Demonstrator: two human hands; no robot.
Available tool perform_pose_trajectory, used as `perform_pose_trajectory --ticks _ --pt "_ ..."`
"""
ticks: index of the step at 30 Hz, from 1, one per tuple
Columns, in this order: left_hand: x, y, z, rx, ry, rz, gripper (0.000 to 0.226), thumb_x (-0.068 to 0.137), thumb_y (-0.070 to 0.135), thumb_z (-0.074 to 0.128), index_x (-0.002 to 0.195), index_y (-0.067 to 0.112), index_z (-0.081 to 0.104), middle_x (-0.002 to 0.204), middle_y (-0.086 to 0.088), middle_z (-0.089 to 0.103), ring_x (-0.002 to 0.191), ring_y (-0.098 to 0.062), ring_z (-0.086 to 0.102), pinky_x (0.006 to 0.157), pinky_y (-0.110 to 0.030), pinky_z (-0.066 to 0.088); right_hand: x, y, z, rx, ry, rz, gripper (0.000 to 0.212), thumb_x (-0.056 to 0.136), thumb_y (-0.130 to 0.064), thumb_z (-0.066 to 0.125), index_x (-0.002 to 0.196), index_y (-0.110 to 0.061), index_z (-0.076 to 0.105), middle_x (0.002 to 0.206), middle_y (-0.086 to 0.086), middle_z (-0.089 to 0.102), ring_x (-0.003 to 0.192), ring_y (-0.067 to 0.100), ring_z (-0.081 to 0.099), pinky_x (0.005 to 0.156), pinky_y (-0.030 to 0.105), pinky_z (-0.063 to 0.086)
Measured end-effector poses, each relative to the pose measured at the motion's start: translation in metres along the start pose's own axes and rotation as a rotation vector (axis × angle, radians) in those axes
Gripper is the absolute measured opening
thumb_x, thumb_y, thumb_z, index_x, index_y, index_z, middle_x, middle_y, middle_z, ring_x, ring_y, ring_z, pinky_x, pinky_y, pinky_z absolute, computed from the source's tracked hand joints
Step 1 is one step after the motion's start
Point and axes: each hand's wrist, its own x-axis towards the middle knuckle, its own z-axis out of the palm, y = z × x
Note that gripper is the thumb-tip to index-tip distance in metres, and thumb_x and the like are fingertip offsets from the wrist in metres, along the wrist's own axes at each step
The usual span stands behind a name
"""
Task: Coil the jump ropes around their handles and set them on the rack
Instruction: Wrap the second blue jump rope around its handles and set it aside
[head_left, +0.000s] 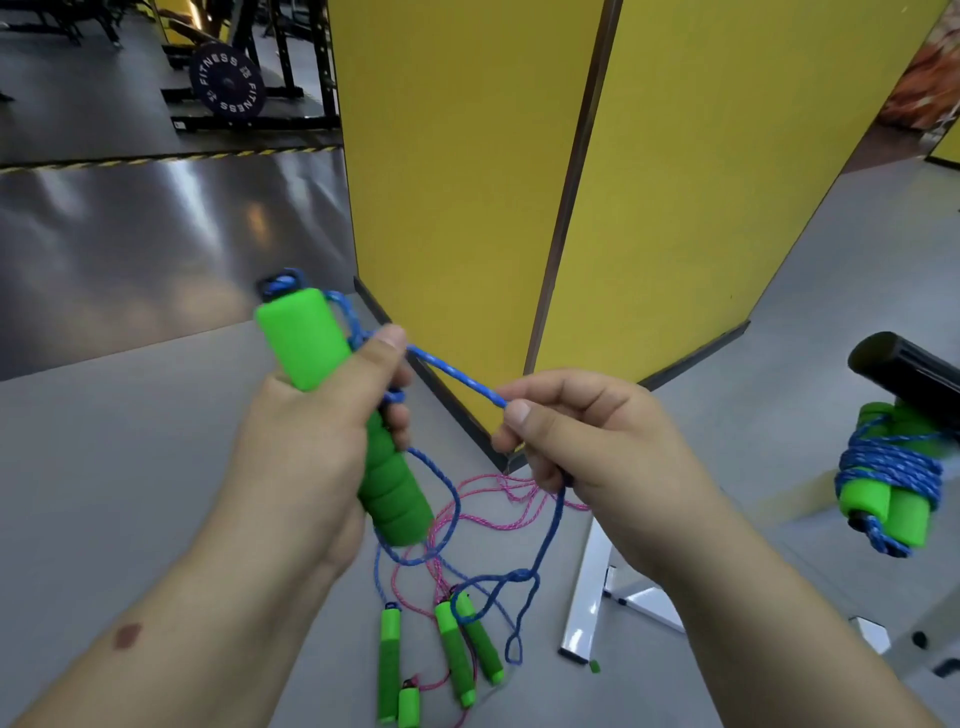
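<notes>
My left hand (322, 431) grips two green foam handles (306, 338) of a blue jump rope, held together. The blue rope (457, 376) runs taut from my left thumb to my right hand (582, 436), which pinches it between thumb and forefinger. The rest of the blue rope hangs below in loose loops toward the floor. A coiled blue rope bundle (891, 478) with green handles sits on the black rack bar (909, 374) at the right. Several green handles (452, 644) with pink rope (498, 499) lie on the floor below my hands.
A yellow partition (519, 182) stands straight ahead, its corner close to my hands. The rack's white metal base (587, 587) rests on the grey floor at lower right. A weight plate (227, 84) and black gym frames stand far back left.
</notes>
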Motion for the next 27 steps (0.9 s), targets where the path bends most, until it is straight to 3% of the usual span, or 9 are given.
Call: perform_pose_trajectory --ticks 3,7,9,12,17,22,24,27 --pt "0.005 0.007 -0.007 -0.045 0.050 0.041 0.013 0.094 0.022 0.070 0.083 0.018 0.064 0.069 0.003 0.064 0.050 -0.010 0.053 0.049 -0.024 0.046 0.002 0.001 -0.004 -0.001 0.027 0.014 0.014 0.095 -0.008 0.064 0.095 -0.014 0.076 0.075 0.004 0.073 0.052 0.012 0.045 0.051 0.022 0.039" --pt "-0.020 -0.008 0.011 0.115 -0.150 -0.021 0.018 0.080 0.029 0.085 0.089 0.017 0.075 0.071 -0.002 0.068 0.052 -0.013 0.057 0.051 -0.027 0.050 0.001 0.000 0.013 0.086 -0.019 -0.078 0.008 0.094 -0.003 0.064 0.096 -0.008 0.071 0.073 0.001 0.073 0.053 0.004 0.056 0.056 0.016 0.044" --pt "-0.027 -0.015 0.016 0.132 -0.184 -0.015 0.015 0.074 0.033 0.082 0.085 0.022 0.078 0.066 -0.004 0.065 0.053 -0.014 0.055 0.053 -0.030 0.049 -0.001 0.001 0.019 0.095 -0.054 -0.119 0.005 0.095 -0.003 0.064 0.096 -0.007 0.066 0.070 0.005 0.071 0.060 0.009 0.063 0.063 0.020 0.048" --pt "-0.019 -0.011 0.012 0.144 -0.091 0.054 0.007 0.071 0.034 0.078 0.076 0.029 0.078 0.069 -0.010 0.069 0.052 -0.015 0.055 0.057 -0.034 0.049 -0.001 -0.001 0.011 0.059 -0.060 -0.077 0.012 0.092 -0.005 0.068 0.095 -0.011 0.058 0.071 0.003 0.073 0.058 0.005 0.060 0.057 0.017 0.044" --pt "0.002 0.001 -0.007 0.201 0.085 0.174 0.011 0.073 0.034 0.082 0.078 0.026 0.075 0.073 -0.004 0.073 0.053 -0.013 0.059 0.063 -0.037 0.053 0.002 -0.004 -0.003 0.046 -0.027 -0.049 0.009 0.088 -0.011 0.070 0.089 -0.018 0.074 0.081 0.009 0.076 0.052 0.011 0.046 0.052 0.022 0.039" --pt "-0.025 -0.011 0.011 0.365 -0.168 0.110 0.011 0.083 0.032 0.082 0.090 0.026 0.075 0.063 -0.002 0.071 0.056 -0.015 0.066 0.059 -0.035 0.054 0.000 -0.002 0.011 0.136 -0.059 -0.122 0.013 0.094 0.008 0.058 0.095 0.001 0.068 0.069 -0.009 0.072 0.051 0.000 0.059 0.052 0.010 0.044" --pt "-0.025 -0.009 0.013 0.391 -0.153 0.124 0.008 0.083 0.029 0.079 0.087 0.025 0.075 0.064 -0.003 0.072 0.057 -0.014 0.067 0.060 -0.035 0.054 -0.001 0.000 0.010 0.108 -0.069 -0.124 0.010 0.093 0.005 0.062 0.097 -0.003 0.067 0.072 -0.005 0.074 0.054 0.002 0.059 0.054 0.011 0.044" --pt "-0.012 0.001 0.005 0.424 -0.078 0.142 0.006 0.087 0.021 0.077 0.084 0.020 0.072 0.065 0.000 0.074 0.055 -0.011 0.068 0.060 -0.029 0.052 -0.001 -0.001 0.001 0.108 -0.067 -0.077 0.010 0.085 -0.010 0.068 0.094 -0.015 0.067 0.081 0.009 0.076 0.054 0.013 0.046 0.053 0.021 0.041"
